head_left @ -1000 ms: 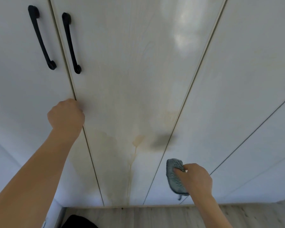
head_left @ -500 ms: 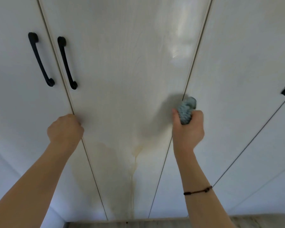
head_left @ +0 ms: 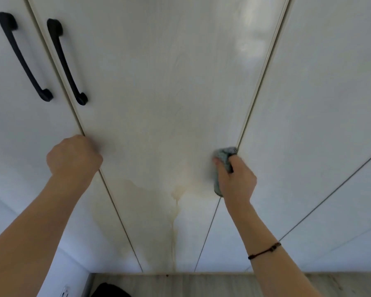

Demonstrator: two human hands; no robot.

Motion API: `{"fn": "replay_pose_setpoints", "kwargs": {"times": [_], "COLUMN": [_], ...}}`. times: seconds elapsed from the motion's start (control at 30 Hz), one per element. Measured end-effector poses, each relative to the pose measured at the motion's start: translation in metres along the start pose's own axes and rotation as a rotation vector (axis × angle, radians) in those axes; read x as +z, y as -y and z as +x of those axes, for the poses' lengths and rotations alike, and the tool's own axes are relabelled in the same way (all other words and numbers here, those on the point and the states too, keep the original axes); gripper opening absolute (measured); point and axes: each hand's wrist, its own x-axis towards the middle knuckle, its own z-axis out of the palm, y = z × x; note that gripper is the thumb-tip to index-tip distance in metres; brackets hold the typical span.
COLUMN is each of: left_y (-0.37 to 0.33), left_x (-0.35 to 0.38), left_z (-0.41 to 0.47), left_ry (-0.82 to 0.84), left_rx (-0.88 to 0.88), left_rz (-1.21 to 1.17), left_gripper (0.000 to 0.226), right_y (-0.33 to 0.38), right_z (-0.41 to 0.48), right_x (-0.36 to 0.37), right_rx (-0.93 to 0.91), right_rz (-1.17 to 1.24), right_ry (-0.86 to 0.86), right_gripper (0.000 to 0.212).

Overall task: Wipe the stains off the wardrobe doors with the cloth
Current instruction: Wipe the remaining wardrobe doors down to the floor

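A white wardrobe door [head_left: 159, 93] fills the middle of the view. A yellowish stain [head_left: 176, 196] spreads across its lower part and runs down in a thin streak. My right hand [head_left: 236, 179] grips a bunched grey-blue cloth [head_left: 223, 157] and presses it against the door's right edge, just above and right of the stain. My left hand [head_left: 73, 157] is curled into a fist against the door's left edge, at the gap with the neighbouring door; what its fingers do is hidden.
Two black handles [head_left: 24, 56] [head_left: 66, 61] sit at the upper left, one on each side of the left gap. More white doors [head_left: 319, 103] stand to the right. Wooden floor [head_left: 201, 286] shows at the bottom, with a dark object [head_left: 109, 291] on it.
My right hand rose with the cloth from low on the door to the right edge, then came down a little towards the stain. My left hand stayed at the left gap.
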Motion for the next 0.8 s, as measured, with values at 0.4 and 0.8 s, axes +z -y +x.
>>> {"fn": "replay_pose_setpoints", "kwargs": {"times": [0.4,0.8], "left_y": [-0.002,0.000], "left_x": [0.001,0.007], "left_z": [-0.004,-0.001], "left_ry": [-0.035,-0.025], "left_rx": [0.003,-0.010], "left_rz": [-0.030,-0.063], "left_gripper": [0.013,0.012], "right_y": [-0.050,0.021], "right_z": [-0.058,0.030], "right_x": [0.031,0.035], "right_rx": [-0.013,-0.509], "right_rz": [-0.249,-0.032], "right_ry": [0.195,-0.356], "right_gripper": [0.045,0.031]}}
